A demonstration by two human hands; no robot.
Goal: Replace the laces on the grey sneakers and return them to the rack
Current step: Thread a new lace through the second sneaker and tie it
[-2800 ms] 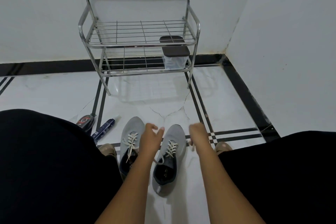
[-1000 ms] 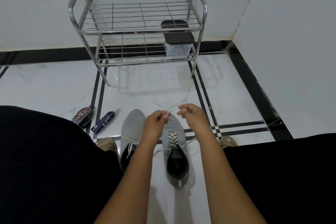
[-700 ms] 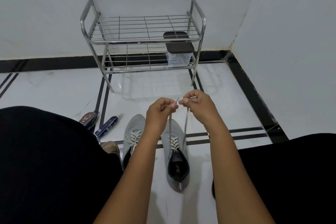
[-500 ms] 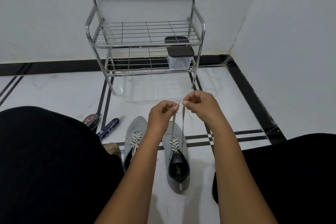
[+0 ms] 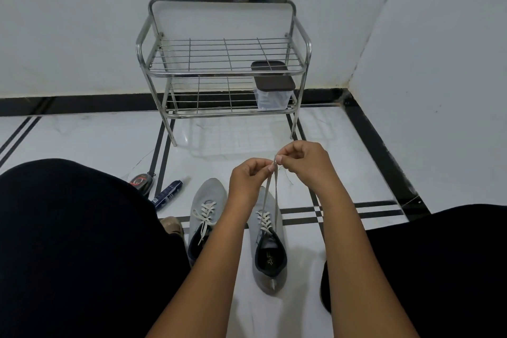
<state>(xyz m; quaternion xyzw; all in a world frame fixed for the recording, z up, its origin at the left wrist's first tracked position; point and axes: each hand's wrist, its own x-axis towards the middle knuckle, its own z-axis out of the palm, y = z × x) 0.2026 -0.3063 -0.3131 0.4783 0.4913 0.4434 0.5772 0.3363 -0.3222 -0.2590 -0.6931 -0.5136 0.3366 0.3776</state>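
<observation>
Both hands are curled: the left hand (image 5: 248,181) and right hand (image 5: 307,164) each pinch a lace end (image 5: 275,181) rising from the right grey sneaker (image 5: 270,252) on the near floor.

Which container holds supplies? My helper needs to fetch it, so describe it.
Start at the metal rack against the wall. On its lower shelf, right end, stands a clear plastic container; its dark brown lid marks it as the rack's only item.

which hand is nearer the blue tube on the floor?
Left. The left hand is up over the sneakers, pinching a lace end, a short way right of the blue tube. The right hand pinches the other end, farther right.
</observation>
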